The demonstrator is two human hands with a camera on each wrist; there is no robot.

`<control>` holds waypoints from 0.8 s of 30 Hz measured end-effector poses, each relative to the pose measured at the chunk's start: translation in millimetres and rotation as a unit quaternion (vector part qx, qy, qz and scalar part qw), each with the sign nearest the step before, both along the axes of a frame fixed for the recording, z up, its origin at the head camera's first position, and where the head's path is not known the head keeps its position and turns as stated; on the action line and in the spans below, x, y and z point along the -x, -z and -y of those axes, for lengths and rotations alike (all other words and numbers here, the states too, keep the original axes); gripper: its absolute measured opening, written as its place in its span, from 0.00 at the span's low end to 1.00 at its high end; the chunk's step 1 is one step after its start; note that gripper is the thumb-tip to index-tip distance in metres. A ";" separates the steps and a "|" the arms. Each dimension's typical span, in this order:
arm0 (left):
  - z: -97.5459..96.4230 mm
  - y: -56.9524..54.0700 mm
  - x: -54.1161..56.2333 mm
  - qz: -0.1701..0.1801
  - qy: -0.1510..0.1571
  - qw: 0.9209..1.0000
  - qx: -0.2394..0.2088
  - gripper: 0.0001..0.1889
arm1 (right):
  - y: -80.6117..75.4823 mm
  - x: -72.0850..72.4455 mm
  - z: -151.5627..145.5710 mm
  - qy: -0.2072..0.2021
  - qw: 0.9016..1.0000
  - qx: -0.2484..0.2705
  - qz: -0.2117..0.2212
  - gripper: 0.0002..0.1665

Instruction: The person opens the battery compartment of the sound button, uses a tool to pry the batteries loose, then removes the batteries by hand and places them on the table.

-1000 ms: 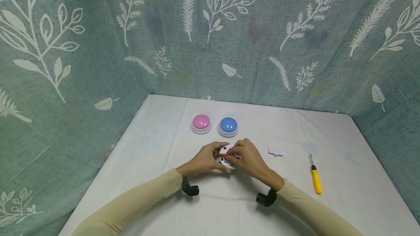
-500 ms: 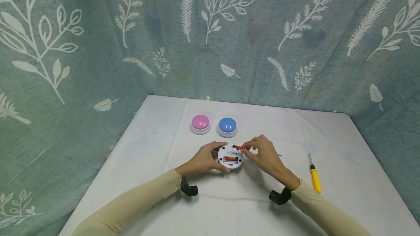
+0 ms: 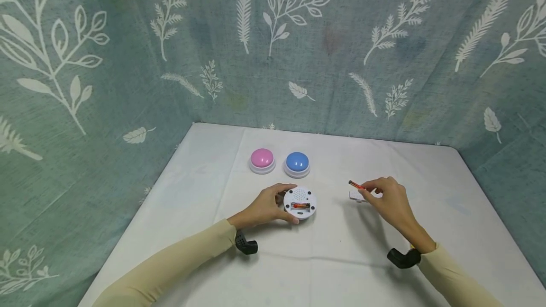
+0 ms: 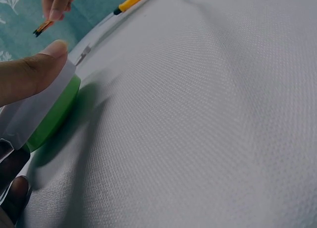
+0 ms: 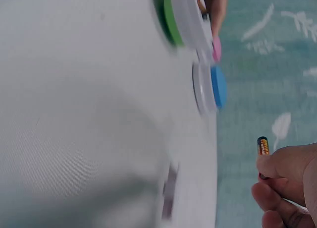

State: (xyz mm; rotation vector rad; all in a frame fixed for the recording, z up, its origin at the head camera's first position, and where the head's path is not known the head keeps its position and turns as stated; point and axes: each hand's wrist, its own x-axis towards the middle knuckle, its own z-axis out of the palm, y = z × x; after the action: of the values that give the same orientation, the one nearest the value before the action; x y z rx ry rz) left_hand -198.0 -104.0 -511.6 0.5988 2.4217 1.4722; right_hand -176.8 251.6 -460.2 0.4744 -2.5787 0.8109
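Note:
My left hand (image 3: 268, 205) grips a round white push-button device (image 3: 300, 193) by its edge. Its underside faces up, showing speaker holes, dark feet and an uncovered battery compartment with one red battery (image 3: 301, 206) in it. The device's green dome (image 4: 57, 114) faces down in the left wrist view. Off to the right, my right hand (image 3: 390, 203) pinches a red-and-black battery (image 5: 263, 145) between thumb and fingers, raised above the table. Below that hand lies a small white battery cover (image 3: 355, 196), partly hidden by the fingers.
A pink button (image 3: 262, 159) and a blue button (image 3: 297, 164) stand side by side behind the device. A yellow-handled screwdriver (image 4: 134, 0) lies on the white-covered table (image 3: 204, 169) at the right, mostly hidden by the right arm in the head view. A patterned curtain (image 3: 332, 60) hangs behind.
My right hand has lifted from the device with a battery and moved right, over the battery cover. This uncovered the compartment with the other battery in it. The left hand stays in place.

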 end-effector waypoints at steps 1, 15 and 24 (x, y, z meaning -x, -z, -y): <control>-0.2 -0.3 0.1 0.000 0.000 1.000 -0.001 0.52 | -0.2 -1.2 -6.0 0.008 1.000 0.001 0.001 0.05; 0.3 0.5 0.4 0.003 0.000 1.000 -0.001 0.52 | 6.4 -10.8 -79.8 0.125 0.992 -0.005 0.033 0.11; -0.1 -0.9 0.2 0.000 0.003 1.000 -0.001 0.53 | 16.0 -12.3 -116.5 0.179 0.983 -0.007 0.033 0.13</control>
State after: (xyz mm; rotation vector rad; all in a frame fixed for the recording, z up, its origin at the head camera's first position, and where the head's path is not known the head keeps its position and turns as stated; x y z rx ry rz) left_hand -198.2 -103.8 -510.7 0.6067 2.4169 1.4738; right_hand -164.5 368.0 -476.2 -0.0171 -2.6207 0.6897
